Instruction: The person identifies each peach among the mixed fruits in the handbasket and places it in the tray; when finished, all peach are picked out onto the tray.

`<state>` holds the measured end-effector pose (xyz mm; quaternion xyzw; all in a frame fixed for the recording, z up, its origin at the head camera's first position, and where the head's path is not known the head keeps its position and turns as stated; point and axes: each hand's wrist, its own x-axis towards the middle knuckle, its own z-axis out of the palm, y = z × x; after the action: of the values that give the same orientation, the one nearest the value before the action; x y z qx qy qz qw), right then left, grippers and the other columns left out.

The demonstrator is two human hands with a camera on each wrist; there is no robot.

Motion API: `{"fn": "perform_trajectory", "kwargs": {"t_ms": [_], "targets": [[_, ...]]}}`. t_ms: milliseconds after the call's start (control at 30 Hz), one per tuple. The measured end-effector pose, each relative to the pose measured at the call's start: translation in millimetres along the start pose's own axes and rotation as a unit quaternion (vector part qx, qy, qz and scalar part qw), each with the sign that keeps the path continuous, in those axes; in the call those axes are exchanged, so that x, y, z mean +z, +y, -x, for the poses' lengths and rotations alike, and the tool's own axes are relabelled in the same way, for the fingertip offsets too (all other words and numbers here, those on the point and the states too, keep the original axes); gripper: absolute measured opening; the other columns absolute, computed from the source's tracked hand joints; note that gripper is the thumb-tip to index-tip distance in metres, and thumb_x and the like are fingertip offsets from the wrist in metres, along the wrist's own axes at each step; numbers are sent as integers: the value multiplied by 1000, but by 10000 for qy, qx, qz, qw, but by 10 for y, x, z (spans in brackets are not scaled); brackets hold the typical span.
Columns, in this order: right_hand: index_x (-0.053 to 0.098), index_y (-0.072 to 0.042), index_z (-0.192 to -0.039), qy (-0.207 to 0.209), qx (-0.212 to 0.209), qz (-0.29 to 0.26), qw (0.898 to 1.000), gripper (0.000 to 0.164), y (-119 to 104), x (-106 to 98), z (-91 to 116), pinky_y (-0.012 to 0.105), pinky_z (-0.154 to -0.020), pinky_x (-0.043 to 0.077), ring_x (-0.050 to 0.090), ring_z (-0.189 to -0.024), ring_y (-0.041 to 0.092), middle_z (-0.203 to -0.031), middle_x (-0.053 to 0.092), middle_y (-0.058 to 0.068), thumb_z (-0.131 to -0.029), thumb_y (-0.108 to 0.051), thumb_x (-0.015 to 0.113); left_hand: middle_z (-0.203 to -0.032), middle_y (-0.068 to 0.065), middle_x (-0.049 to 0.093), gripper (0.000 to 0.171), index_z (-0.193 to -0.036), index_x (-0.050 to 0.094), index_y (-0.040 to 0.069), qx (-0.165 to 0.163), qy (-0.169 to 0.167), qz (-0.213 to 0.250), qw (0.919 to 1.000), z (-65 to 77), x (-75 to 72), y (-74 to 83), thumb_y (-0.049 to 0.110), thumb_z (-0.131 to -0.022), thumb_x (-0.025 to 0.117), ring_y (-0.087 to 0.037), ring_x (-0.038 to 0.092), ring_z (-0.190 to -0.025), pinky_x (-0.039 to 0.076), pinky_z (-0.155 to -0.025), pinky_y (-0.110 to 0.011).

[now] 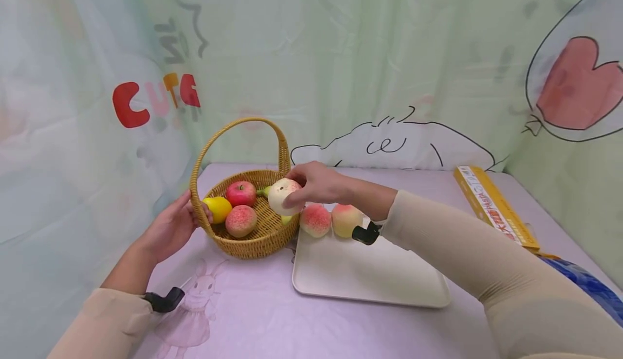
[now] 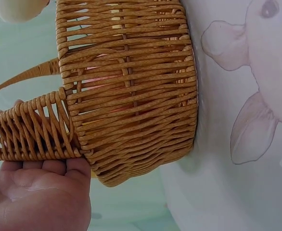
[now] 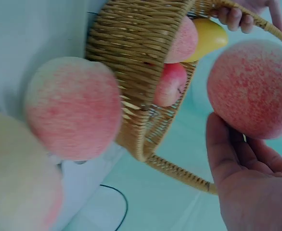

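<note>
My left hand point(image 1: 170, 228) grips the base of the handle of a wicker basket point(image 1: 255, 248), its fingers curled round the woven strip in the left wrist view. In my right hand point(image 1: 325, 183) is a pale peach point(image 1: 281, 195) with a pink blush, held over the basket's right rim. The basket holds a red apple point(image 1: 240, 192), a yellow fruit point(image 1: 219, 208) and a pink peach point(image 1: 240, 221). A yellow-green fruit point(image 1: 286, 220) is mostly hidden behind the held peach. Two more peaches, a pink one point(image 1: 316, 220) and a paler one point(image 1: 344, 220), sit beside the basket.
A cream tray point(image 1: 370, 275) lies right of the basket, with the two peaches at its far left end. Farther right are a yellow box point(image 1: 496, 207) and something blue point(image 1: 586, 283). Printed curtains point(image 1: 370, 61) surround the cloth-covered table point(image 1: 272, 321).
</note>
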<state>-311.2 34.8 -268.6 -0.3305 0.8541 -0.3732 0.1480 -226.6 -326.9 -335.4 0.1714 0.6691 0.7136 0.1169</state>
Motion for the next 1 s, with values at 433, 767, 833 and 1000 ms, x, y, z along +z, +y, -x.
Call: {"fn": "perform_trajectory", "kwargs": {"t_ms": [433,767,833,1000], "targets": [[65,-4,-128,775,58,-911,9928,53,354,179,483,32,-90,54,65,-102,20,-113,72,8,-82,-21,85,-110,1,62,45,-120,49,9,-6,-35,12,10000,17,8,6,44,-114,20,-18,53,-114,42,-102,-25],[63,-2,-133,812,144,-1379,9870,59,581,432,669,28,-86,54,64,-98,19,-110,72,9,-81,-18,86,-110,1,62,44,-123,46,9,45,-75,50,9999,0,3,13,44,-114,21,-18,53,-115,43,-102,-25],[63,-1,-132,730,144,-1458,9865,58,629,495,691,27,-85,54,64,-98,18,-109,72,9,-81,-17,85,-110,1,62,43,-125,42,9,12,-55,46,10000,1,8,11,44,-114,21,-18,52,-115,43,-102,-25],[64,1,-123,630,127,-1511,9864,51,740,674,717,29,-86,53,63,-97,18,-107,71,9,-80,-16,86,-109,2,63,43,-124,43,9,-41,5,13,10000,12,14,9,45,-114,22,-17,53,-115,43,-102,-25]]}}
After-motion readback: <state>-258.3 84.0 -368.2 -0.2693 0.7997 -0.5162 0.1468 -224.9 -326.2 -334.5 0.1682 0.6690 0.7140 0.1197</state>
